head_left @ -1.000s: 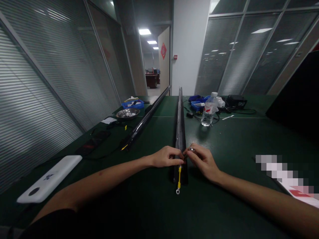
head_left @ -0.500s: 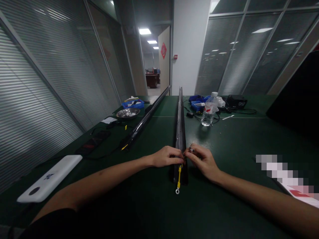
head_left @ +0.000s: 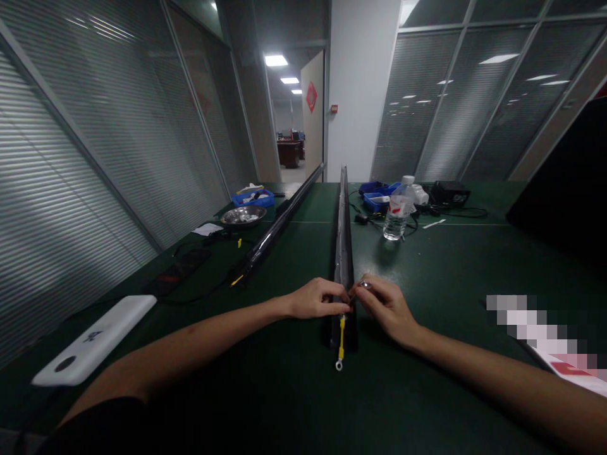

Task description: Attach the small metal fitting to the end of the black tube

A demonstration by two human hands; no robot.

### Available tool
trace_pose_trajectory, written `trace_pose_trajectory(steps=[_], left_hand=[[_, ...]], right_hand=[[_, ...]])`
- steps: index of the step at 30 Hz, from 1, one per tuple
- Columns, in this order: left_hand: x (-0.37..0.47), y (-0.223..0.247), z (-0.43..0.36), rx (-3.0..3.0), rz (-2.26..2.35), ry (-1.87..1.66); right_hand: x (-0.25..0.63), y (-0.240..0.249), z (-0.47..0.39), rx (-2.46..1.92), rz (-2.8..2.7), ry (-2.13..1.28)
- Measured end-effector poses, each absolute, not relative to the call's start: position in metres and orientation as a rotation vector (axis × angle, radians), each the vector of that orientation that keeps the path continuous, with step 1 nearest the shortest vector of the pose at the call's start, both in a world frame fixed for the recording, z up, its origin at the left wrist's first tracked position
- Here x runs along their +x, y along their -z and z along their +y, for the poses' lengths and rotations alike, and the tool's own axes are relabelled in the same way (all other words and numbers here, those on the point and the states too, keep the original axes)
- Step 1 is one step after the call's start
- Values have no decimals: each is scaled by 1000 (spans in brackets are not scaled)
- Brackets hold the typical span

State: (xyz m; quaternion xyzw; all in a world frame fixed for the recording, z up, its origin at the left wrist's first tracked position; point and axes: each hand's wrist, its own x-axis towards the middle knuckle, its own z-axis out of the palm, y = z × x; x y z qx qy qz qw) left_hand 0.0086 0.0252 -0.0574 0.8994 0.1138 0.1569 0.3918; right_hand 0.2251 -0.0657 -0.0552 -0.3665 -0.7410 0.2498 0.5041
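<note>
A long dark channel rail (head_left: 342, 243) runs away from me along the table. Over its near end, my left hand (head_left: 315, 298) is closed, fingertips pressed together; what lies between them is hidden. Just to the right, my right hand (head_left: 387, 308) pinches a small shiny metal piece (head_left: 365, 285), its fingertips almost meeting those of the left. Below the fingers, a short yellow wire (head_left: 342, 335) comes out along the rail's near end. It finishes in a silver ring terminal (head_left: 338, 365), which points toward me.
A second dark rail (head_left: 277, 226) lies slanted at left. Beyond it are a metal bowl (head_left: 243, 216) and a blue tray (head_left: 253, 199). A water bottle (head_left: 398, 212) stands right of the rail. A white device (head_left: 97, 338) lies near left on the green table (head_left: 450, 265).
The shiny metal piece in my right fingers has turned a little. The ring terminal has shifted very slightly right. Both hands stay in nearly the same place.
</note>
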Motion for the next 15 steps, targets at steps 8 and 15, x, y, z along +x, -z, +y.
trace_pose_trajectory(steps=[8, 15], left_hand=[[9, 55, 26, 2252, 198, -402], [10, 55, 26, 2244, 204, -400]], right_hand=[[226, 58, -65, -901, -1777, -638], [226, 60, -65, -889, -1769, -657]])
